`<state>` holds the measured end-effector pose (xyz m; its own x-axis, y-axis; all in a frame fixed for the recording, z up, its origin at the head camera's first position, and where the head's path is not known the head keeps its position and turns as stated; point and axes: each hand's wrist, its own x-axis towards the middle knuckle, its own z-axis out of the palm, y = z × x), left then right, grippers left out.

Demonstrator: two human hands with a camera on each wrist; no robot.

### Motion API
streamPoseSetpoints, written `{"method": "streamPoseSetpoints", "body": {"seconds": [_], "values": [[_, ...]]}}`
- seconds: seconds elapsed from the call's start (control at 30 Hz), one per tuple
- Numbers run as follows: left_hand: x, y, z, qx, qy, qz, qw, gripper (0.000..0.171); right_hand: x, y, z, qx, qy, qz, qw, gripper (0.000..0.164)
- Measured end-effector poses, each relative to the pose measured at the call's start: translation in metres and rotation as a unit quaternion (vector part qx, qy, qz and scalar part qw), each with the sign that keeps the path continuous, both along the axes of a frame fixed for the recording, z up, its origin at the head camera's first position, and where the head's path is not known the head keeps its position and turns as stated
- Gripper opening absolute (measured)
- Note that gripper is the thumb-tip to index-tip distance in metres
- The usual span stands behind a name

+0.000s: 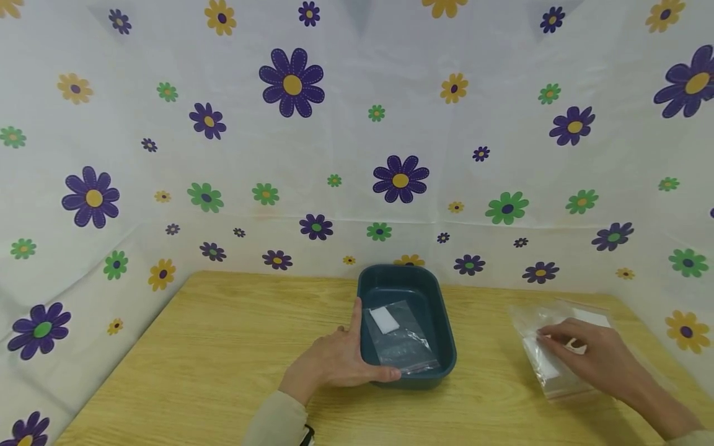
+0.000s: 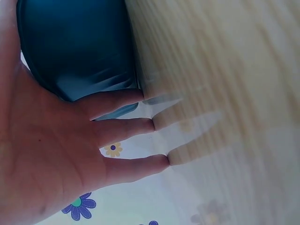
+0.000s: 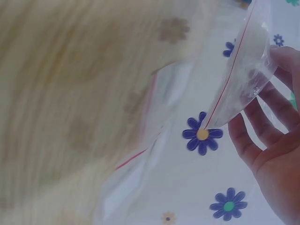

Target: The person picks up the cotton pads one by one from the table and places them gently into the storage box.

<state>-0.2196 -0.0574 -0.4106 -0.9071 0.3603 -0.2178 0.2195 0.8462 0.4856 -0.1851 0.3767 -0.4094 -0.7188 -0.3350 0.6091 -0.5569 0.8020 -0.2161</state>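
A dark blue rectangular tray (image 1: 448, 337) stands on the table, with a clear zip bag (image 1: 403, 350) bearing a white label inside it. My left hand (image 1: 337, 358) rests along the tray's left side, thumb over the front rim. The left wrist view shows its other fingers (image 2: 126, 130) straight, their tips on the tabletop. On the right, my right hand (image 1: 608, 359) pinches a clear zip bag (image 3: 243, 77) between thumb and fingers, its red-lined edge hanging in the right wrist view. More zip bags (image 3: 124, 187) with white patches lie below it, partly hidden by the hand in the head view.
The wooden table (image 1: 223, 353) meets a flower-patterned white sheet (image 1: 346, 136) behind and on both sides. The tray's far end is close to the back sheet. A stretch of bare wood (image 1: 485, 353) lies between the tray and the bags.
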Motion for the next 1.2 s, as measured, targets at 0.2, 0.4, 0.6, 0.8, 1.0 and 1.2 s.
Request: {"method": "streamPoseSetpoints", "body": {"seconds": [0.2, 0.4, 0.6, 0.8, 1.0, 1.2], "values": [[0.000, 0.000, 0.000, 0.005, -0.008, 0.004, 0.9999, 0.143, -0.005, -0.014, 0.006, -0.021, 0.016, 0.010, 1.000, 0.037], [0.001, 0.000, 0.001, 0.005, -0.011, 0.005, 0.9999, 0.144, -0.010, -0.027, 0.012, -0.040, 0.008, 0.006, 0.999, 0.031], [0.003, 0.000, 0.004, 0.003, -0.012, 0.006, 0.9999, 0.144, -0.015, -0.042, 0.019, -0.052, 0.005, 0.016, 0.998, 0.024], [0.002, 0.000, 0.005, 0.003, -0.009, 0.006, 0.9999, 0.143, -0.021, -0.060, 0.025, -0.068, 0.015, 0.035, 0.997, 0.024], [0.001, 0.000, 0.004, 0.003, -0.012, 0.009, 0.9999, 0.143, -0.027, -0.080, 0.033, -0.087, 0.007, 0.034, 0.996, 0.025], [0.003, 0.000, 0.004, 0.004, -0.018, 0.006, 0.9998, 0.143, -0.031, -0.100, 0.038, -0.103, -0.009, 0.034, 0.994, 0.023]]}}
